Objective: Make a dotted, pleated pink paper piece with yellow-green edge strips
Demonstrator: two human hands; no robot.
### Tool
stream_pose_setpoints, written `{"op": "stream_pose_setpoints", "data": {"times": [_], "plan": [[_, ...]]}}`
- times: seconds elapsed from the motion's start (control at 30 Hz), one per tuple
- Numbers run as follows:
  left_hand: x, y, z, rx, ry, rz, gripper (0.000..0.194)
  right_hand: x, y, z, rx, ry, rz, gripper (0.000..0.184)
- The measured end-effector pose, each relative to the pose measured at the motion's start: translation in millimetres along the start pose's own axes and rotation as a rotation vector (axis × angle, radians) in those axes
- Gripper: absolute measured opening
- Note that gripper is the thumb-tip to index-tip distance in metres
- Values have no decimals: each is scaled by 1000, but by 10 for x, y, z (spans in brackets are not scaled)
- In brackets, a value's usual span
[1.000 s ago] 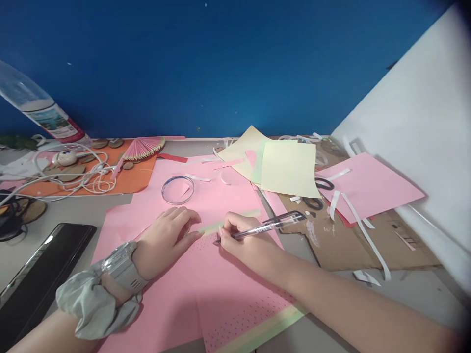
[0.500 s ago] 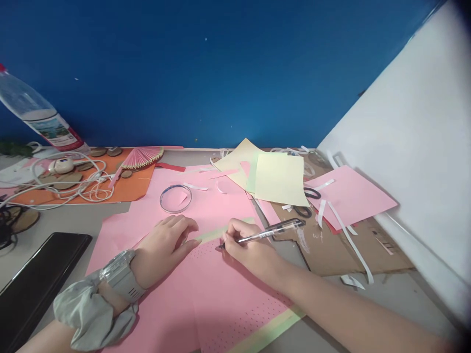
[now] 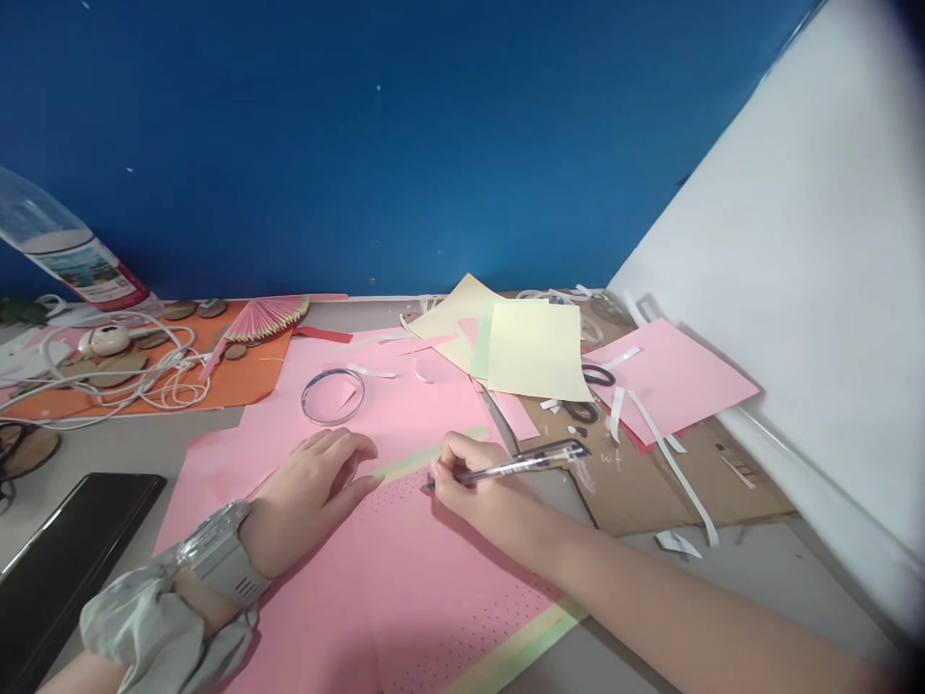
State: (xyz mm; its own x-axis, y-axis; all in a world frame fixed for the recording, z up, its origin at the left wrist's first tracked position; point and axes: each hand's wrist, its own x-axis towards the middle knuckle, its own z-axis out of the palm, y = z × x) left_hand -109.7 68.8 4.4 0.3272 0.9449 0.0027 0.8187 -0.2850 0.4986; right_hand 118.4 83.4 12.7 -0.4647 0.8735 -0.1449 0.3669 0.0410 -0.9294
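My right hand (image 3: 473, 477) grips a clear-barrelled pen (image 3: 520, 461), its tip at the surface of the pink paper (image 3: 434, 569). Small dark marks run in bands near the paper's far and near edges, both lined with a pale yellow-green strip (image 3: 516, 653). To the left, my left hand (image 3: 318, 492) rests on the paper with fingers bent and the thumb stretched apart, holding nothing. A grey watch and a grey scrunchie are on that wrist.
A clear ring (image 3: 332, 396) lies beyond my left hand. Pale yellow sheets (image 3: 539, 349), black-handled scissors (image 3: 582, 410) and cardboard (image 3: 657, 492) are at the right. A phone (image 3: 83, 549), tangled white cable (image 3: 163, 376), pink folded fan (image 3: 264, 318) and bottle (image 3: 79, 260) stand left.
The whole view has shifted a little, so things sit slightly further left. The pen tip stays in nearly the same part of the paper, and the left hand rests as before.
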Motion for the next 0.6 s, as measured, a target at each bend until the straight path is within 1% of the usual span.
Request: {"op": "stream_pose_setpoints", "data": {"times": [0.1,0.3,0.5,0.6], "plan": [[-1,10,-7,-1,-7,1,20,-1,-17,-24,-17,-1,-9,21],[-11,7,-9,10,-20,8,19,13,0,-120,-19,50,-31,23],[-29,-3,-7,19,-29,13,18,5,30,-89,-19,23,-4,21],[-24,-5,-21,14,-38,17,20,9,26,-110,4,24,7,22]]}}
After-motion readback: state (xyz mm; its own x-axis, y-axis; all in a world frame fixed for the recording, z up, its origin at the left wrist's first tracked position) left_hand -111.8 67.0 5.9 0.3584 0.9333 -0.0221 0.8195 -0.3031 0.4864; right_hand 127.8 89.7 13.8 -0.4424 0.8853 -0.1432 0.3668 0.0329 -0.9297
